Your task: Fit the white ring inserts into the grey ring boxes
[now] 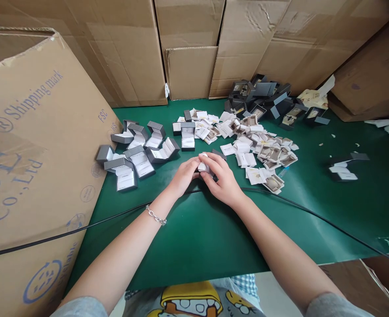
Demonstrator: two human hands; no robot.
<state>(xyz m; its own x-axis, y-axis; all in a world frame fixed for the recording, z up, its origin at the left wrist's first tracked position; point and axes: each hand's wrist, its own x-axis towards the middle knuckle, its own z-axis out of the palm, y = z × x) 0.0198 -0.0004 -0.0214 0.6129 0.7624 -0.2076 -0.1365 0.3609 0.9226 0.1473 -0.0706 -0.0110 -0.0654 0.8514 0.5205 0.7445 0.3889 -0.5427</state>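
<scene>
Both hands meet at the middle of the green table. My left hand, with a silver chain bracelet on the wrist, curls around one side of a small jewelry box. On the other side my right hand closes over it, fingers bent. Between the fingers shows the white inside of this jewelry box; a dark grey edge sticks out behind the right fingers, and the rest is hidden. Just beyond the hands stands an open grey jewelry box with a white lining. To the right lies a heap of white box inserts.
Several open grey boxes stand left, beside a large shipping carton. Dark boxes are piled at the back right. One open box lies far right. A black cable crosses the table. Cardboard walls the back.
</scene>
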